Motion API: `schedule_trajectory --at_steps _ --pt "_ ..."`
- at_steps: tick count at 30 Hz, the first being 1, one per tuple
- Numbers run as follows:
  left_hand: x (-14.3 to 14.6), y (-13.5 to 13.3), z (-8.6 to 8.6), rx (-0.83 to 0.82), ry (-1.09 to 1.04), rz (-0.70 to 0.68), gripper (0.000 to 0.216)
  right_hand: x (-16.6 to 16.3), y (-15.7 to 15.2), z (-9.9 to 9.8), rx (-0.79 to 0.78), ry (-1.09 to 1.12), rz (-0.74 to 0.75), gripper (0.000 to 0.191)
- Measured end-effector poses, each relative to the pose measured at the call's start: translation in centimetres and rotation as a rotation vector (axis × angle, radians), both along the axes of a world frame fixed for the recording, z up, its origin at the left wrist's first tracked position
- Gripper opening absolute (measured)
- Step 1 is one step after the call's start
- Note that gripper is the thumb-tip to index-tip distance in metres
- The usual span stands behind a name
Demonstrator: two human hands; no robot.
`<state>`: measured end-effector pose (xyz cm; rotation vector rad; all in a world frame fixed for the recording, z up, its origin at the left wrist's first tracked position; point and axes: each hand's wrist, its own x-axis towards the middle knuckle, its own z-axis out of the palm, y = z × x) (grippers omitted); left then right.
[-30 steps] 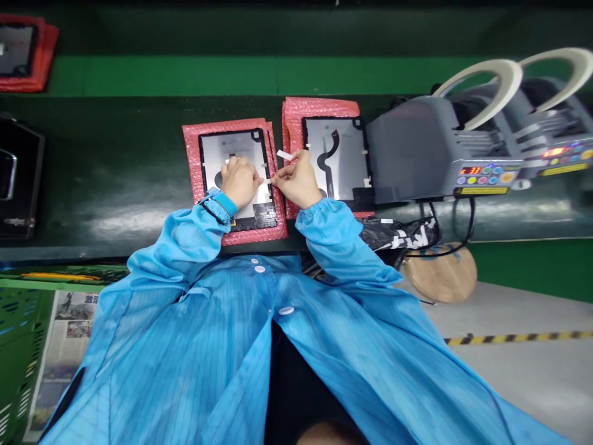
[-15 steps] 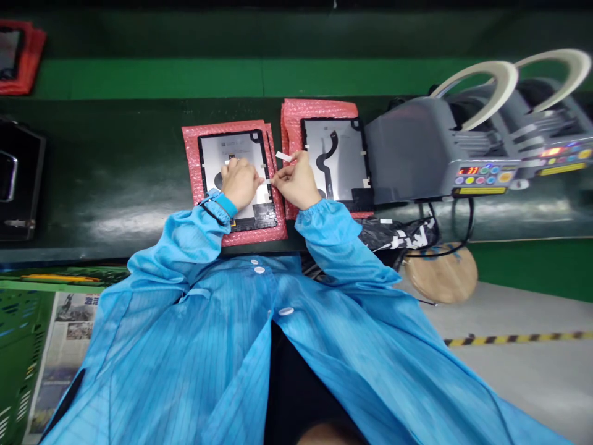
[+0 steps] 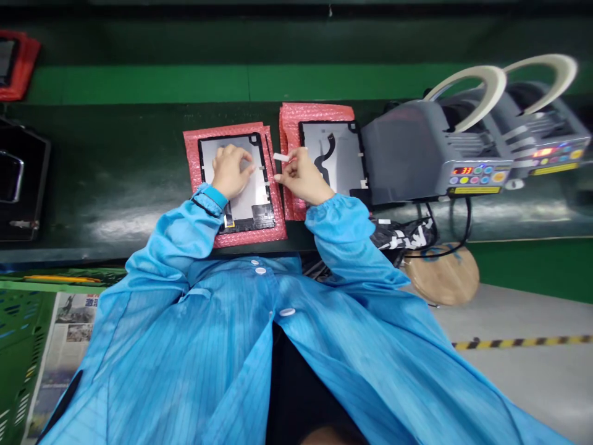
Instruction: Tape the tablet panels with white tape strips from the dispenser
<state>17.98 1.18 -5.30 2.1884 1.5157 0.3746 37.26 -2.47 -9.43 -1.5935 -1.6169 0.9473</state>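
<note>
My left hand is over a tablet screen panel, its thumb and index finger apart with nothing visible between them. The panel lies back side up on pink bubble wrap and has small pale tabs along its black edge. Between the fingers of my right hand is a short white tape strip, which sticks out to the left. That hand hovers over the left side of a second screen panel, which carries a black flex cable and partly covers more pink bubble wrap.
Two grey tape dispensers with lit displays and white tape rolls stand at the right. A black case is at the left. Another pink-wrapped stack lies far left. A round wooden stool and green crate sit below.
My hands have drawn apart: the left moved up and left from the panel's right edge, the right slightly to the right. The right hand keeps the white strip. The camera view shifted slightly.
</note>
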Motion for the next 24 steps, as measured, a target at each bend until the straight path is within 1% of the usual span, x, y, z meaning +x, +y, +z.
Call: schedule_trajectory --at_steps 2,5,7,10,14,16,21,24 --pt "-0.3 0.6 0.3 -0.009 -0.056 -0.067 0.019 0.0 -0.3 1.0 -0.014 0.063 0.079 0.03" --pt "-0.4 1.0 0.6 -0.023 -0.093 -0.163 0.02 -0.5 -0.8 2.3 -0.041 0.129 0.159 0.023" --pt "-0.3 1.0 0.6 -0.042 -0.084 -0.189 0.017 -0.9 -1.0 3.0 -0.059 0.135 0.164 0.02" --pt "-0.2 0.9 0.4 -0.075 -0.061 -0.185 0.014 -1.3 -1.1 3.3 -0.072 0.083 0.093 0.016" --pt "-0.1 1.0 0.0 -0.108 -0.046 -0.163 0.014 -1.1 -0.6 2.8 -0.007 -0.004 -0.046 0.021" --pt "-0.2 1.1 -0.2 -0.116 -0.048 -0.153 0.014 -1.0 -0.2 2.3 0.02 -0.024 -0.083 0.021" --pt "-0.1 1.2 -0.5 -0.129 -0.042 -0.147 0.015 -1.3 0.7 1.2 0.048 -0.128 0.011 0.016" --pt "0.3 0.8 -0.6 -0.122 0.019 -0.101 0.016 -1.7 1.2 0.3 0.123 -0.221 0.001 0.013"
